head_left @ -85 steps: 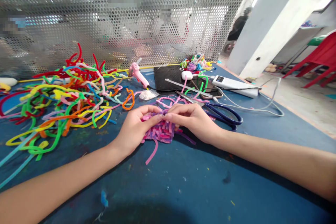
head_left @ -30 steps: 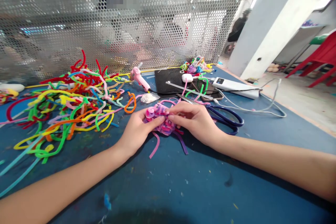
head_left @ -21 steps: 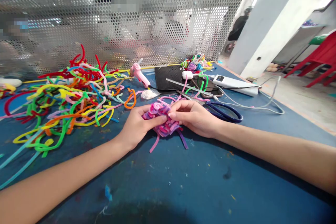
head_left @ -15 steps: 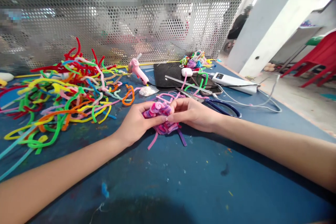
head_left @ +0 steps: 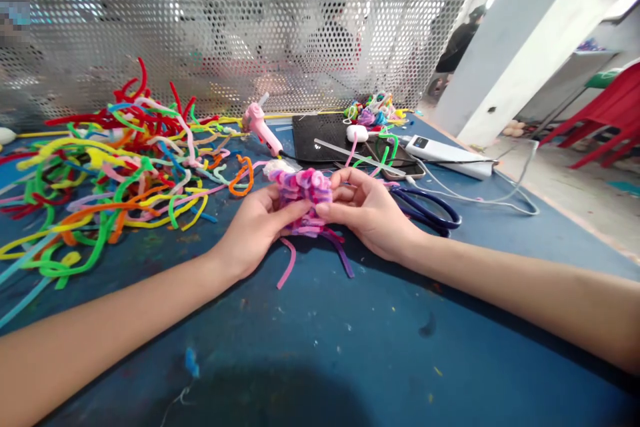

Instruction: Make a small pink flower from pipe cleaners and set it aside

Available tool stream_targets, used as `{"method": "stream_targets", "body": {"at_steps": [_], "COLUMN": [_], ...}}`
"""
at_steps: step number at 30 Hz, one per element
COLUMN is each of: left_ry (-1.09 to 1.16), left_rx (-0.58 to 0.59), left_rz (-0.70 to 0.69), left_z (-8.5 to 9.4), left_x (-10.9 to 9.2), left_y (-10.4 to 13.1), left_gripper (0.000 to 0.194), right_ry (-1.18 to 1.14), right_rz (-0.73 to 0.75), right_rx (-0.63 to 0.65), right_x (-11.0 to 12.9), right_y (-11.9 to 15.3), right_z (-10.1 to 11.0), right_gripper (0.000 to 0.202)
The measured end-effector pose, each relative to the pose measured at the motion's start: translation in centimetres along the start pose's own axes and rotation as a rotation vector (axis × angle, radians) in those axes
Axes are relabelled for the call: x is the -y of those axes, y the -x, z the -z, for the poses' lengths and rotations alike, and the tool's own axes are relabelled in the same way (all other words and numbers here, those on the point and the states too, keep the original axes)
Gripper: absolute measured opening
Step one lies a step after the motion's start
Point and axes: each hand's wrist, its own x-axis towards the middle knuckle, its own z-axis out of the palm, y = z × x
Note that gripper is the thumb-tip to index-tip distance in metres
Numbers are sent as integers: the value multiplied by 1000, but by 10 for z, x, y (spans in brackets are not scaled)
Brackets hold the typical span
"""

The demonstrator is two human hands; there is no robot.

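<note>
Piece: pink-and-purple woven fuzzy piece (head_left: 299, 181), being held just above or on the table (head_left: 310, 353) (can't tell which), at centre between both hands.
Left hand (head_left: 253, 227): gripping from the piece's 9 o'clock side; thumb is pressing on the near face, fingers are going behind and partly hidden; closed down to the piece's thickness.
Right hand (head_left: 373, 220): pinching the 3 o'clock edge between thumb and forefinger, other fingers curling in; small gap, filled by the piece. Thumb tips are sitting close together.
Tails: pink tail (head_left: 288, 267) is hanging at 7 o'clock, purple tail (head_left: 345, 259) at 5.
Pile: tangled multicolour pipe cleaners (head_left: 125, 170), lying at 9 to 10 o'clock; orange loop (head_left: 235, 185) is lying at its near-hand edge.
11 o'clock: white lump (head_left: 277, 167) is sitting just behind the piece, pink glue gun (head_left: 263, 131) beyond it.
12 to 1: black pad (head_left: 315, 130) is lying flat, clear stick (head_left: 357, 156) crossing it, white case (head_left: 357, 133) resting at its right side.
2 o'clock: phone (head_left: 404, 160) and white power bank (head_left: 447, 160) are lying near each other.
3 o'clock: blue-handled scissors (head_left: 454, 219) are lying just beyond the right hand, partly hidden.
7 o'clock: blue scrap (head_left: 191, 361) is lying well apart.
Backdrop: perforated screen (head_left: 280, 47) is standing at 12.
</note>
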Motion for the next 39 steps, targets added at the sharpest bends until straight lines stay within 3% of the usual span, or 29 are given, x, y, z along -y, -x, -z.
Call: {"method": "stream_targets", "body": {"at_steps": [5, 10, 13, 16, 22, 26, 33, 39], "left_ry": [156, 139, 57, -97, -417, -274, 40, -125], "left_rx": [39, 124, 181, 184, 120, 189, 45, 113], "left_rz": [66, 127, 74, -17, -128, -78, -4, -66], "left_z": [3, 4, 4, 4, 2, 1, 3, 9], "left_x": [-5, -6, -4, -3, -7, -5, 3, 5], "left_y": [-1, -1, 0, 2, 7, 7, -2, -2], "left_gripper": [18, 22, 21, 21, 18, 29, 19, 18], "right_ry": [-145, -120, -32, 121, 275, 233, 15, 88], "right_rz": [-119, -124, -38, 73, 8, 15, -74, -59], "right_rx": [142, 199, 224, 163, 82, 43, 194, 190], "right_x": [3, -2, -2, 0, 2, -1, 0, 1], "right_y": [-2, -3, 0, 5, 6, 3, 2, 2], "right_z": [1, 4, 2, -4, -5, -1, 2, 0], "right_gripper": [26, 32, 31, 30, 31, 31, 27, 27]}}
